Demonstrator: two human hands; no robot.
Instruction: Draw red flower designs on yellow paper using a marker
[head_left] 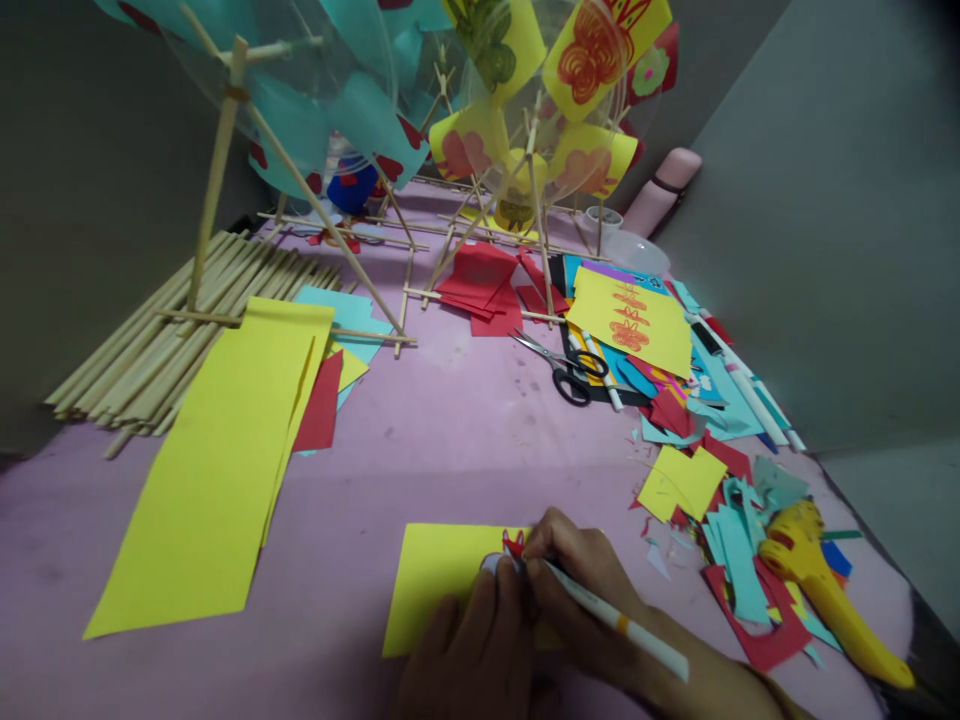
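Note:
My right hand [581, 560] is closed around a white marker [649, 642] with an orange band, its tip down near a small red mark [513, 543] on a yellow paper piece [429, 570]. My left hand [472, 645] lies flat on the same paper, fingers stretched out, fingertips against a small pale cutout [491, 562]. Most of that cutout is hidden beneath the fingers. Farther off on the pink-covered table [427, 430] lie black-handled scissors [566, 365] and a yellow sheet with red butterfly-like drawings [630, 318].
Long yellow strips [202, 480] and bundled wooden sticks [187, 330] lie at left. Stick-framed pinwheels with blue blades [292, 140] and yellow blades [600, 60] stand behind. Red paper [480, 280] lies mid-table. Paper scraps [739, 560] and a yellow glue gun [832, 590] are at right.

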